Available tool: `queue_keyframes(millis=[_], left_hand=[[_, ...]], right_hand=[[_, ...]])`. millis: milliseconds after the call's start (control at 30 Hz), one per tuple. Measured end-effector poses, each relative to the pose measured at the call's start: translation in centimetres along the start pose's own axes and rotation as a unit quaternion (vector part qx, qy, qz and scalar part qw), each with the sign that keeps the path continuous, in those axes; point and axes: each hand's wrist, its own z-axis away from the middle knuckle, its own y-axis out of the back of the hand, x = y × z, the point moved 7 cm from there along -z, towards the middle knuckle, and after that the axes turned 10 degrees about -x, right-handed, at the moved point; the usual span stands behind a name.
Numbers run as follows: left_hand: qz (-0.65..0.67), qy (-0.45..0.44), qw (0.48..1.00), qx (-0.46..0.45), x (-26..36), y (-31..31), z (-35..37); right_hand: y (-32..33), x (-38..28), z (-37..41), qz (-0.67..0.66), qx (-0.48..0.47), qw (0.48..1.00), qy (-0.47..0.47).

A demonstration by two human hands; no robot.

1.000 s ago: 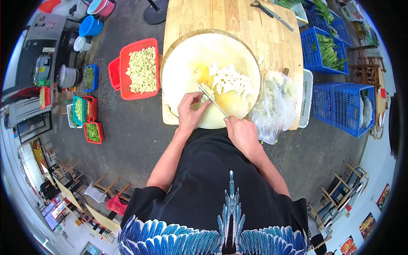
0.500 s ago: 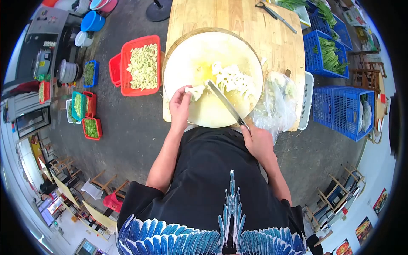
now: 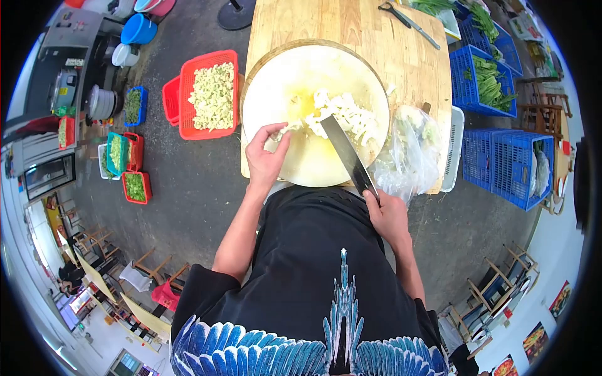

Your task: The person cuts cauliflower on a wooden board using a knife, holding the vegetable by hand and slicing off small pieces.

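My left hand point(image 3: 265, 155) is over the left side of a round chopping board point(image 3: 263, 81), thumb and forefinger curved around a small piece of cauliflower point(image 3: 293, 129) at their tips. My right hand point(image 3: 387, 216) grips the handle of a cleaver point(image 3: 348, 156). Its broad blade points up and left across the board, the tip touching or very close to a heap of cut cauliflower point(image 3: 351, 116). Beside the board on the right lies a clear plastic bag point(image 3: 411, 156) with more cauliflower in it.
The board rests on a wooden table point(image 3: 313, 22). Left of it stands a red basket point(image 3: 184, 100) of chopped pieces. A dark-handled tool point(image 3: 411, 25) lies at the table's far right. Blue crates point(image 3: 483, 160) with greens stand at right; smaller baskets point(image 3: 135, 153) sit on the floor at left.
The cleaver has moved slightly right and turned so its flat side shows more. My left thumb and forefinger have spread a little, and the piece by them looks smaller.
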Motion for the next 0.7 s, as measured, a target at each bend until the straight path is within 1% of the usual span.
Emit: queue_keyframes(millis=[33, 133, 200, 233, 267, 333, 433, 533, 567, 600, 633, 700], left_hand=[[-0.098, -0.095, 0.991, 0.015, 1.9, 0.1, 0.2], [-0.214, -0.183, 0.959, 0.003, 2.5, -0.7, 0.5], [-0.067, -0.077, 0.995, -0.022, -1.5, -1.4, 1.3], [0.009, -0.022, 0.999, -0.036, -2.8, -1.8, 1.5], [0.069, 0.046, 0.996, -0.043, -4.2, -2.1, 1.7], [0.186, 0.178, 0.965, -0.051, -6.0, -2.4, 2.2], [0.193, 0.15, 0.968, -0.058, -5.2, -2.4, 1.6], [0.138, 0.114, 0.98, -0.082, -3.5, -2.0, 0.8], [0.049, 0.034, 0.994, -0.089, -2.1, -1.5, 0.5], [-0.042, -0.046, 0.993, -0.096, -0.7, -1.2, 0.5], [-0.132, -0.125, 0.978, -0.101, 0.5, -1.2, 0.7], [-0.207, -0.163, 0.958, -0.113, 0.5, -1.7, 1.3]], right_hand=[[-0.1, 0.1, 0.0, -0.008, 0.001, 1.0, 0.002], [-0.1, -0.1, -0.1, -0.008, -0.005, 1.0, -0.007], [-0.2, -0.2, -0.3, -0.014, 0.006, 1.0, 0.012], [-0.1, -0.1, -0.2, -0.018, 0.012, 1.0, 0.019], [-0.1, 0.0, -0.1, -0.016, 0.008, 1.0, 0.009], [-0.2, 0.0, -0.3, -0.013, -0.001, 1.0, -0.005], [-0.2, 0.0, -0.3, -0.017, -0.002, 1.0, -0.002], [-0.1, -0.4, -0.3, -0.015, -0.01, 1.0, -0.002], [-0.2, -0.4, -0.3, -0.014, -0.015, 1.0, -0.003], [-0.3, -0.4, -0.4, -0.012, -0.019, 1.0, -0.003], [-0.4, -0.4, -0.4, -0.011, -0.024, 1.0, -0.005], [-0.4, -0.6, -0.5, -0.017, -0.02, 1.0, 0.0]])
